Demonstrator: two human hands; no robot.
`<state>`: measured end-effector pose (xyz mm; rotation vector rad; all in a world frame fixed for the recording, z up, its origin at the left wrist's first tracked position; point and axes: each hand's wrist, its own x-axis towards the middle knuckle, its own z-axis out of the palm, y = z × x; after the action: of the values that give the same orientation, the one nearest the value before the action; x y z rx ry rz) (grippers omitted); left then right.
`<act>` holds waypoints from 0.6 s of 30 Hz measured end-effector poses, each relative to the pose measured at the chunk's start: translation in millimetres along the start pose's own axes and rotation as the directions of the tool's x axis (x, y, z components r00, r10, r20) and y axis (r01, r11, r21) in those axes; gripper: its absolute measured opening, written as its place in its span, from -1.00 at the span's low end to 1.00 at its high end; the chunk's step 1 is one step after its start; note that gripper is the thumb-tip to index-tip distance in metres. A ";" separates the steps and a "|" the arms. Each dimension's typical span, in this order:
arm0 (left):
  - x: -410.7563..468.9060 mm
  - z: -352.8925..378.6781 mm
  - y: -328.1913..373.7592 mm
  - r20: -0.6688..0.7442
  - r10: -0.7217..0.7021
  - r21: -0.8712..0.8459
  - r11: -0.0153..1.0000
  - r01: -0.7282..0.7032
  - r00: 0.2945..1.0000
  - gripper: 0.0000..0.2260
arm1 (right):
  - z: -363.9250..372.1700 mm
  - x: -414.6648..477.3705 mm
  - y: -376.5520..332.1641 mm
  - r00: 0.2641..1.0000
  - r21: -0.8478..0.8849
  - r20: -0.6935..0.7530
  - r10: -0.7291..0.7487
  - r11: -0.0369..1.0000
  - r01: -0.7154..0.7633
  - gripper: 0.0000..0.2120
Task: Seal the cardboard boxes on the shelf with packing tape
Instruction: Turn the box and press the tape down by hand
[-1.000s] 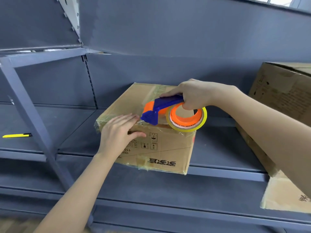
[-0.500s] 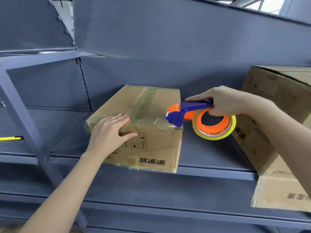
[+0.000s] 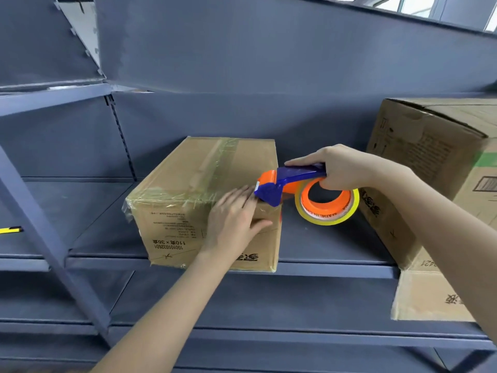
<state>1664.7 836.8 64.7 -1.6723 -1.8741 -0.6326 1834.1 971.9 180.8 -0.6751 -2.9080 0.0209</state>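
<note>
Grey-blue metal shelving [image 3: 322, 243] fills the frame, and the cardboard box [image 3: 188, 211] stands in the middle of it, at the front lip of the middle shelf. Clear packing tape [image 3: 215, 162] runs wrinkled along its top and across its front upper edge. The left hand [image 3: 234, 216] lies flat, fingers straight and together, over the box's front upper right corner, hiding part of the print there. The right hand [image 3: 341, 168] is curled round the blue handle of the tape dispenser [image 3: 285, 181]. The dispenser's orange-and-blue nose meets that same corner just beside the left fingertips, and where the tape leaves it cannot be made out. The tape roll [image 3: 329, 216] hangs past the box's right side, above bare shelf; whether it touches the shelf I cannot tell. That bare strip separates the box from a larger cardboard box [image 3: 419, 162] at the right, which is cut off by the frame edge and partly covered by the right forearm. Left of the box the shelf lies open as far as a slanting shelf upright [image 3: 40, 224], beyond which a yellow-and-black object [image 3: 10, 230] shows only in part.
</note>
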 end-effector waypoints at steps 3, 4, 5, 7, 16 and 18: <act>2.5 3.7 0.1 -0.048 -0.013 0.001 1.000 0.013 0.999 -0.46 | 3.6 -2.1 2.0 1.000 0.015 0.013 0.017 1.000 -0.017 -0.36; 2.2 4.8 -0.2 -0.060 -0.012 -0.001 1.000 0.012 0.998 -0.46 | 4.4 -3.6 3.2 1.000 0.023 0.017 0.026 0.999 -0.026 -0.36; 1.7 5.5 -0.5 -0.071 -0.006 -0.002 1.000 0.006 0.997 -0.47 | 5.7 -5.1 4.5 0.999 0.034 0.021 0.034 0.999 -0.035 -0.36; 1.0 6.2 -2.2 -0.083 0.012 0.004 1.000 -0.012 0.996 -0.48 | 9.4 -7.8 5.3 0.999 0.069 0.030 0.043 0.997 -0.045 -0.36; 0.4 2.6 -29.1 -0.056 0.021 0.028 0.999 -0.020 0.998 -0.46 | 7.3 -46.8 41.1 0.992 0.122 0.018 0.122 0.985 -0.124 -0.33; 1.5 -0.3 -29.5 -0.031 0.027 0.057 0.998 -0.025 0.999 -0.46 | 15.7 -47.8 39.4 0.995 0.137 0.015 0.099 0.985 -0.100 -0.34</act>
<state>1635.4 834.3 66.2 -1.6385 -1.8287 -0.5862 1891.3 986.7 156.4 -0.7962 -2.8452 0.2350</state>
